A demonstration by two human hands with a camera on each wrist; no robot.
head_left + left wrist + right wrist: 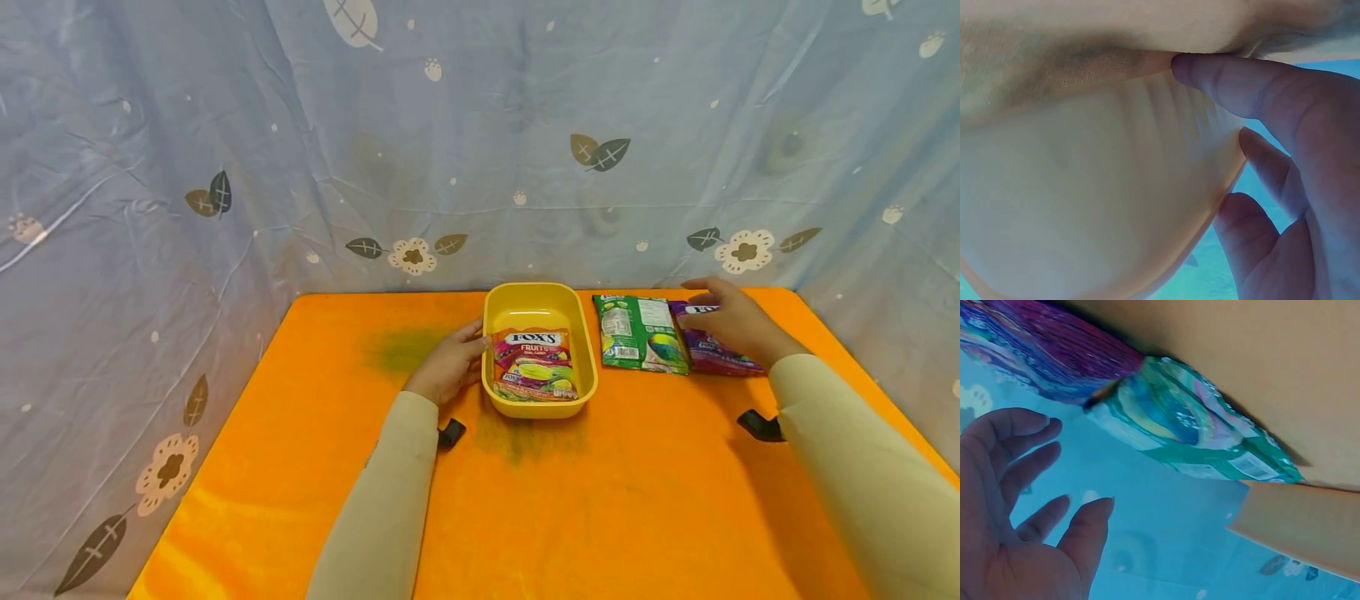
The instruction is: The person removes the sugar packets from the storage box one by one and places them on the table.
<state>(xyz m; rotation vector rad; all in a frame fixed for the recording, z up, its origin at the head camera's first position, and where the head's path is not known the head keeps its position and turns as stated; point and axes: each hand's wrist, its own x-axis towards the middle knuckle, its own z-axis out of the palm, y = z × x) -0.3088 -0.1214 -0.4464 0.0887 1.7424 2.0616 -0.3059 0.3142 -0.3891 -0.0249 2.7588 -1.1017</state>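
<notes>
A yellow plastic tub (534, 317) stands on the orange tabletop, with a red and orange Fox's Fruits candy bag (534, 367) lying in it. My left hand (447, 364) rests at the tub's left side. In the left wrist view, its extended fingertips (1194, 70) touch the tub wall (1085, 187). To the right lie two more candy bags, a green one (637, 333) and a purple one (716, 357), side by side. Over the purple bag hovers my right hand (738, 321), its fingers spread and slightly bent, holding nothing; the right wrist view shows a gap between hand and bags.
A pale blue curtain (480, 167) with leaves and flowers hangs behind the table and along both sides. The orange tabletop (540, 517) stretches in front of the tub and bags. Dark straps (761, 426) show at both wrists.
</notes>
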